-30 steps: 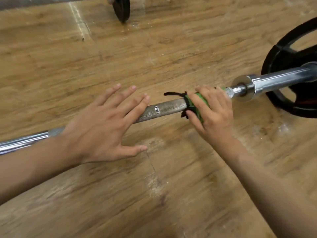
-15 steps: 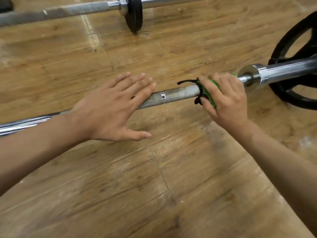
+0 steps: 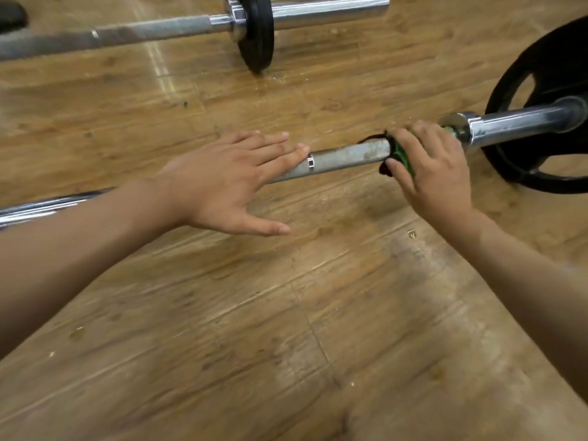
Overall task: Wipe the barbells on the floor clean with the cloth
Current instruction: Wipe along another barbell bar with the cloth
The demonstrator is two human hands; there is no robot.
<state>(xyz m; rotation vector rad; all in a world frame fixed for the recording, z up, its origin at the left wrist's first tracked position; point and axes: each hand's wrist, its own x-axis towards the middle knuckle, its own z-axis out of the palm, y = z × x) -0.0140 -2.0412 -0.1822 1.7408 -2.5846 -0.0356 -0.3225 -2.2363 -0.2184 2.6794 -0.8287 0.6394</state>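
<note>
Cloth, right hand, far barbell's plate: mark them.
cloth [image 3: 401, 155], head view, green fold by thumb.
right hand [image 3: 436, 175], head view, back of hand.
far barbell's plate [image 3: 258, 31], head view, black edge.

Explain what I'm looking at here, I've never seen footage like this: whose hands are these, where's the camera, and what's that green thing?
There is no machine here. These are a person's two bare hands, filmed by one wide-angle camera worn on their head and looking forward and down, so you see roughly what they see.

The surface is a wooden floor. Across it lies a barbell with a large black weight plate at its right end. The right hand curls round a green cloth wrapped on the bar, just beside the shiny collar; that is the wiping hand. The left hand lies flat over the bar with straight fingers, holding nothing, and appears to steady it.

Farther away, at the top, a second barbell with a smaller black plate rests on the floor.
</note>
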